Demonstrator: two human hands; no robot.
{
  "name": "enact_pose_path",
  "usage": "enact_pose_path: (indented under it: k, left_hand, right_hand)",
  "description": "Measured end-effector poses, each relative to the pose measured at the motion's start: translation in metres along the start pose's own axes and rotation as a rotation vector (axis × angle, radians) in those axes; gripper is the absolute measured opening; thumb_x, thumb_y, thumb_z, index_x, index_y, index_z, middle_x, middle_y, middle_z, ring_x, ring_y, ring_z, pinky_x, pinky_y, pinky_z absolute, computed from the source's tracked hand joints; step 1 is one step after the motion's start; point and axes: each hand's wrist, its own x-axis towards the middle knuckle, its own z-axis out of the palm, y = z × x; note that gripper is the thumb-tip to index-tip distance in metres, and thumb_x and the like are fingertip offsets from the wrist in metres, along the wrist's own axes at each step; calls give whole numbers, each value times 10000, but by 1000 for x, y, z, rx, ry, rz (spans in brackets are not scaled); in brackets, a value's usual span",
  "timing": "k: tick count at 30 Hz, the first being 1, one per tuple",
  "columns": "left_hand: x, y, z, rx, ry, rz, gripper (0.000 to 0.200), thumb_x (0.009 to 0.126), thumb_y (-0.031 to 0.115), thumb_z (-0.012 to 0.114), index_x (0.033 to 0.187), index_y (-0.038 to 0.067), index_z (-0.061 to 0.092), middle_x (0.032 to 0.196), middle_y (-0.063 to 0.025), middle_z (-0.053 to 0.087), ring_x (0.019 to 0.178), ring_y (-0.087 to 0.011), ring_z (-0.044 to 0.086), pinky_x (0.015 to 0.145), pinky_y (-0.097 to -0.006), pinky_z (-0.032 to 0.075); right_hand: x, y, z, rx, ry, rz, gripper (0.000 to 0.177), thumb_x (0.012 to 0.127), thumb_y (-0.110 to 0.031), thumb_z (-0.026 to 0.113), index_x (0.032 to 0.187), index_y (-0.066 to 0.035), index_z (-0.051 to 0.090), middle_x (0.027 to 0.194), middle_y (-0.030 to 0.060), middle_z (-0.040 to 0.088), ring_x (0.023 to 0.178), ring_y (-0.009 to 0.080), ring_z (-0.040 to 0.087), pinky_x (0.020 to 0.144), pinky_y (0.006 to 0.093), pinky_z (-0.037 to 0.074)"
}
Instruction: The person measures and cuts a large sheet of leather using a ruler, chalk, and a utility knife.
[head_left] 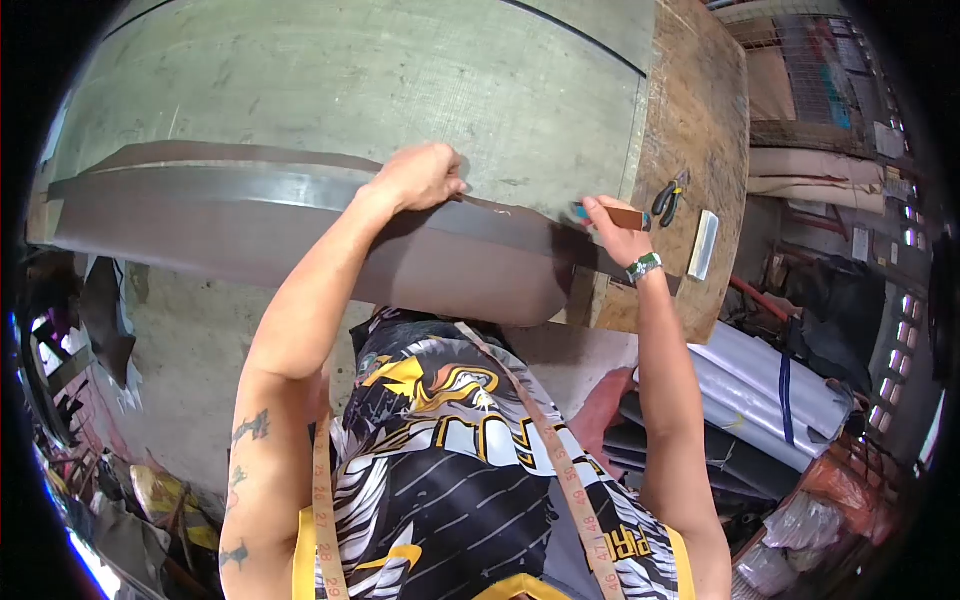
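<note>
A dark brown sheet (440,270) lies along the table's near edge and hangs over it. On top of it runs a long grey metal strip (290,188). My left hand (418,178) is closed at the strip's far edge, its fingers curled; whatever is between them is hidden. Beyond the sheet's right part, my right hand (622,238) is wrapped round a flat brown tool (627,217) with a blue-green tip. A narrow offcut of brown material shows beyond the strip at the left.
Black-handled pliers (667,203) and a pale rectangular block (704,245) lie on the wooden part of the table (700,110). Silver rolls (765,390) stand at the lower right. A measuring tape (575,490) hangs over my shirt.
</note>
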Motion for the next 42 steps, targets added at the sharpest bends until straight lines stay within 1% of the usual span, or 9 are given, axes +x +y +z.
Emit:
enact_pose_path:
  k: [2,4,7,11,18,19,25,34,42]
  left_hand:
    - [12,-13,8,-203,48,9,288,887,253,763,882,-29,704,753,-194,679,730,-275,665,700,-418,509]
    - [19,-8,2,-278,45,-64,296,885,244,769,831,-33,679,678,-155,625,655,-210,580,651,-394,477]
    - [27,4,4,-202,152,-47,307,885,230,766,775,-26,638,637,-130,572,619,-206,522,622,-398,450]
    - [33,12,0,-52,92,-87,311,890,236,757,763,-19,632,608,-137,550,596,-234,515,609,-428,425]
    - [19,18,10,110,210,-133,289,872,238,762,786,-10,641,691,-188,650,685,-351,642,659,-459,485]
    - [14,25,7,149,193,-160,284,861,256,762,803,0,654,737,-188,677,773,-378,671,706,-469,509]
    - [-8,23,30,202,348,-226,263,862,274,745,829,24,671,823,-163,706,912,-367,679,800,-467,532]
    - [-13,23,56,364,565,-217,229,867,294,738,857,69,694,892,-122,730,950,-336,683,905,-446,493]
    - [0,42,41,488,546,-125,193,812,212,790,930,96,692,865,-66,737,936,-257,699,900,-402,444]
  right_hand:
    - [-2,-15,8,52,-84,-161,470,1014,-447,558,1157,-25,710,960,122,753,908,213,705,817,333,531]
    - [-3,-37,16,101,-186,-249,442,1011,-405,582,1205,-29,710,1030,146,753,936,225,707,851,330,536]
    - [15,-48,26,56,-315,-363,396,1002,-364,635,1215,-39,715,1080,158,751,962,245,715,870,335,543]
    - [45,-28,42,73,-443,-498,368,991,-337,671,1208,-45,721,1065,162,752,959,248,720,858,348,554]
    - [65,-26,40,57,-556,-643,318,994,-281,674,1197,-42,722,1073,155,744,962,247,705,857,349,549]
    - [67,-24,42,34,-531,-707,296,985,-254,687,1186,-40,726,1065,162,742,948,259,700,846,350,547]
    - [69,-29,42,-81,-477,-831,260,975,-228,697,1163,-52,734,1020,174,737,938,286,706,820,356,547]
    - [66,-32,48,-136,-370,-969,248,968,-199,695,1130,-15,729,1008,177,742,913,337,718,780,375,557]
    - [66,-42,44,-190,-490,-777,287,983,-258,669,1129,-17,727,1023,194,742,925,327,731,798,368,557]
